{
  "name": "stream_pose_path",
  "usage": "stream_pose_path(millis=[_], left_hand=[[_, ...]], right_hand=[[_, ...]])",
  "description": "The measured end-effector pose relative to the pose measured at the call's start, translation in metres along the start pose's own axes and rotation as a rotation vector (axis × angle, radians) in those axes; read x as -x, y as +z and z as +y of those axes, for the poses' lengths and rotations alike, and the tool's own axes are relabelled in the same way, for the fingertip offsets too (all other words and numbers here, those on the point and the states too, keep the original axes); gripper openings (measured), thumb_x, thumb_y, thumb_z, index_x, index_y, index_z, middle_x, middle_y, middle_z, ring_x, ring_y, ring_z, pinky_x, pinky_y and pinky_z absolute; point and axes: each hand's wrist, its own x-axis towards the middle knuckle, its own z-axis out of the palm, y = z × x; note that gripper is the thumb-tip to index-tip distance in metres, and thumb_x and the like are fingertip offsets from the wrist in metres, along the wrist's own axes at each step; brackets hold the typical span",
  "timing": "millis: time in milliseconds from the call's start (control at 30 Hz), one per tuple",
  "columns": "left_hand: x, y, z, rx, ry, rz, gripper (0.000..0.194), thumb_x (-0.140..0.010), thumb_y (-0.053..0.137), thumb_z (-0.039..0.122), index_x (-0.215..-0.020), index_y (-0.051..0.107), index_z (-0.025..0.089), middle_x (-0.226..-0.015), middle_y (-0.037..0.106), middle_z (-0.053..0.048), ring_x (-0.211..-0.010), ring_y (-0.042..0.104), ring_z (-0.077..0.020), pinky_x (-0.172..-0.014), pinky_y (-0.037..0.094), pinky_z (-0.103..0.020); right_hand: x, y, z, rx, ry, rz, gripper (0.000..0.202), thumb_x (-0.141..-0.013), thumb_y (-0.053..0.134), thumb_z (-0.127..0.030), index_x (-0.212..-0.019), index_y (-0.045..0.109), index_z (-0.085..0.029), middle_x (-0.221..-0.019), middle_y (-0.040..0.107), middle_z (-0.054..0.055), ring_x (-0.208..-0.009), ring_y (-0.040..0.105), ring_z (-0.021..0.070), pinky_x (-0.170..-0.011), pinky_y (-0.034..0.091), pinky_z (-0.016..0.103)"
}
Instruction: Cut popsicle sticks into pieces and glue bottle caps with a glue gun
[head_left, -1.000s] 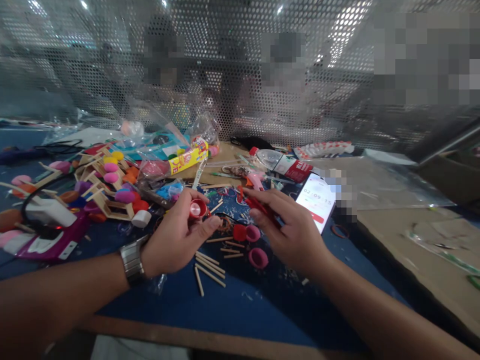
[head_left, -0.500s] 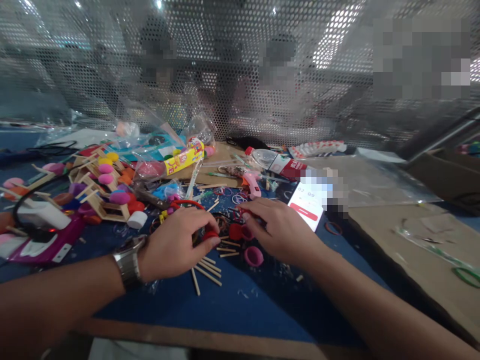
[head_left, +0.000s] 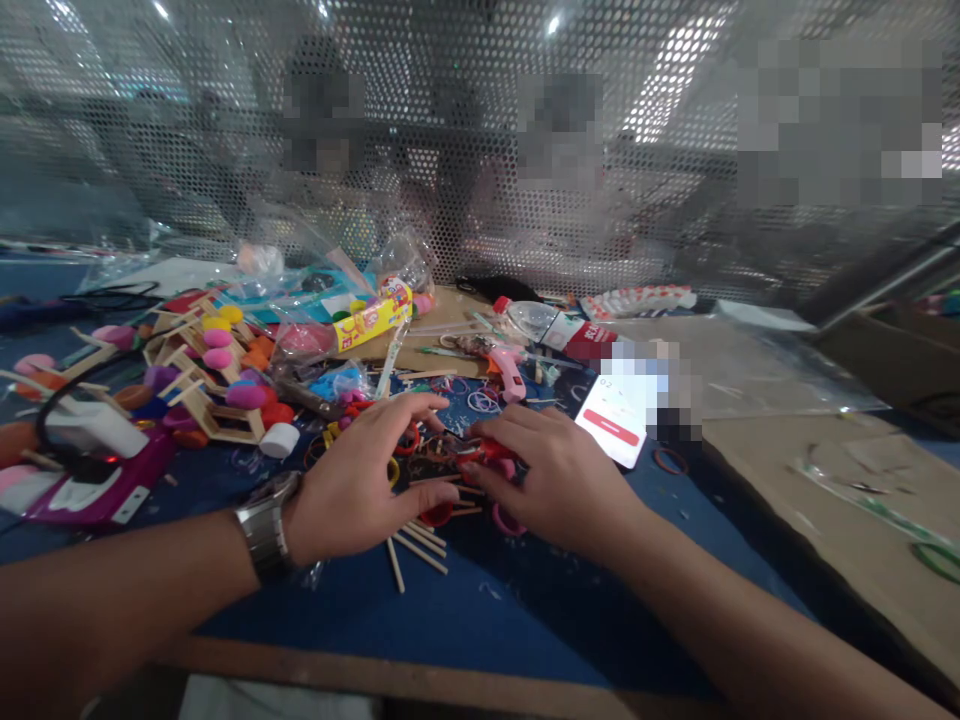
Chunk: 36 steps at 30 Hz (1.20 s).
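Observation:
My right hand is closed round a red-handled tool with a dark tip; blur hides its exact kind. Opposite it, my left hand is open, thumb and fingers apart, with nothing clearly between them. Under the left thumb sits a small red cup-like piece, partly covered. A pink ring-like piece lies below the right fingers. Thin wooden sticks are fanned out on the blue tabletop below the hands.
Wooden frames with coloured foam-like pieces crowd the left, near a purple device with a cable. Behind the hands lie a pink glue gun, a plastic bottle and a yellow packet. A lit phone and cardboard are rightward.
My left hand has opened and let go of the small red piece, which now rests under its thumb. My right hand has moved slightly left and taken hold of the red-handled tool.

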Motion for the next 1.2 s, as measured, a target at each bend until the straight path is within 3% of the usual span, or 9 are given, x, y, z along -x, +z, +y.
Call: stream_pose_path(millis=[167,300,533,667,800,900,1000,1200], left_hand=[[-0.002,-0.002,0.002,0.071,0.21,-0.128,0.038,-0.093,0.066,0.037,-0.127,0.056,0.024,-0.122,0.067,-0.007,-0.114,0.06,-0.0226,-0.101,0.045,-0.037],[-0.003,-0.001,0.002,0.096,0.203,-0.176,0.024,-0.094,0.064,0.028,-0.117,0.062,0.02,-0.115,0.068,-0.007,-0.108,0.061,-0.0209,-0.097,0.047,-0.035],[-0.001,-0.003,0.006,0.067,0.106,-0.149,0.023,-0.092,0.064,0.031,-0.111,0.058,0.019,-0.11,0.067,-0.006,-0.102,0.062,-0.0205,-0.092,0.048,-0.035],[-0.002,-0.006,0.005,0.042,0.053,-0.031,0.024,-0.092,0.062,0.032,-0.112,0.057,0.02,-0.106,0.068,-0.004,-0.095,0.063,-0.019,-0.086,0.05,-0.033],[-0.006,-0.009,0.0,0.041,-0.027,0.07,0.022,-0.091,0.061,0.032,-0.109,0.057,0.02,-0.101,0.066,-0.005,-0.087,0.063,-0.018,-0.079,0.051,-0.032],[-0.009,-0.008,-0.006,-0.073,-0.061,0.093,0.023,-0.09,0.063,0.032,-0.108,0.058,0.02,-0.106,0.066,-0.007,-0.097,0.062,-0.0235,-0.088,0.049,-0.039],[-0.011,-0.006,-0.009,-0.197,-0.065,0.04,0.023,-0.09,0.063,0.031,-0.11,0.059,0.02,-0.111,0.066,-0.009,-0.107,0.058,-0.029,-0.097,0.043,-0.049],[-0.009,-0.007,-0.004,-0.222,-0.006,0.061,0.039,-0.092,0.06,0.034,-0.128,0.056,0.018,-0.13,0.06,-0.012,-0.122,0.049,-0.0319,-0.105,0.036,-0.051]], right_hand=[[0.002,0.0,-0.009,-0.017,-0.061,-0.033,0.01,-0.081,0.064,-0.019,-0.089,0.069,-0.016,-0.08,0.067,0.006,-0.072,0.057,0.0208,-0.068,0.034,0.034],[0.001,0.0,-0.012,-0.036,-0.073,-0.059,0.01,-0.078,0.06,-0.015,-0.084,0.067,-0.017,-0.08,0.065,0.005,-0.072,0.056,0.0202,-0.069,0.033,0.033],[0.001,0.001,-0.008,-0.031,-0.069,-0.035,0.013,-0.079,0.063,-0.017,-0.09,0.07,-0.017,-0.081,0.066,0.006,-0.073,0.056,0.0199,-0.069,0.034,0.033],[0.0,-0.003,0.0,-0.062,-0.034,-0.038,0.02,-0.083,0.069,-0.027,-0.1,0.072,-0.017,-0.082,0.069,0.006,-0.076,0.061,0.0214,-0.07,0.038,0.033],[-0.001,-0.007,0.006,-0.106,-0.027,-0.124,0.03,-0.079,0.075,-0.029,-0.107,0.072,-0.018,-0.087,0.071,0.007,-0.079,0.065,0.0229,-0.071,0.042,0.034],[-0.002,-0.005,0.007,-0.113,-0.041,-0.163,0.03,-0.08,0.076,-0.029,-0.108,0.072,-0.019,-0.089,0.071,0.007,-0.08,0.066,0.023,-0.072,0.044,0.034],[-0.002,-0.001,0.009,-0.121,-0.058,-0.161,0.02,-0.083,0.075,-0.027,-0.101,0.073,-0.02,-0.085,0.071,0.006,-0.077,0.066,0.0208,-0.07,0.044,0.032],[0.0,-0.005,0.009,-0.219,-0.124,-0.002,0.024,-0.089,0.069,-0.029,-0.109,0.068,-0.017,-0.09,0.072,0.008,-0.081,0.065,0.0211,-0.073,0.045,0.032]])
